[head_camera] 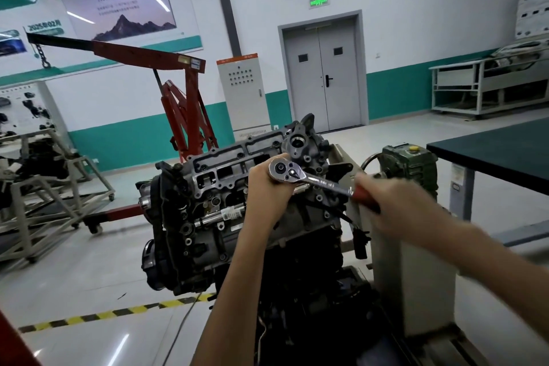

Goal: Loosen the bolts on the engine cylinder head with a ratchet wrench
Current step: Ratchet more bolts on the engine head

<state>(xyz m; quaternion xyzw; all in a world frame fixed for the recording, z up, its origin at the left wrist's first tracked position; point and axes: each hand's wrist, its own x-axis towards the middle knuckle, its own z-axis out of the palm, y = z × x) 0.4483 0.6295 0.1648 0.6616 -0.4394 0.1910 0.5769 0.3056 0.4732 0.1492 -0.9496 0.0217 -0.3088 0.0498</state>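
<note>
A workshop with white-and-teal walls: at far left a frame (pixel 59 196) carries another engine, and a red hoist (pixel 181 104) stands behind striped floor tape (pixel 118 312), with a grey cabinet (pixel 242 92) and a double door (pixel 322 74) beyond. In the middle an engine (pixel 193 235) is mounted at chest height, its cylinder head (pixel 219 172) uppermost and uncovered. The left hand (pixel 267 190) curls round the underside of the wrench (pixel 300 177) at its round ratchet end, holding it over the right end of the cylinder head. The right hand (pixel 395 202), blurred, grips the red handle. The socket is hidden by the left hand, so whether it sits on a bolt cannot be told. Several bolts (pixel 238 155) show in place along the rim, and none lies removed in view; the job looks to be under way with most of it left, though which bolts are already slack cannot be judged. There is open floor to the left of the engine. On the right the handle has less room, with the mount's upright plate (pixel 413 276) and a green gearbox (pixel 407 166) just beside its likely sweep. A dark table (pixel 499 151) stands well apart.
</note>
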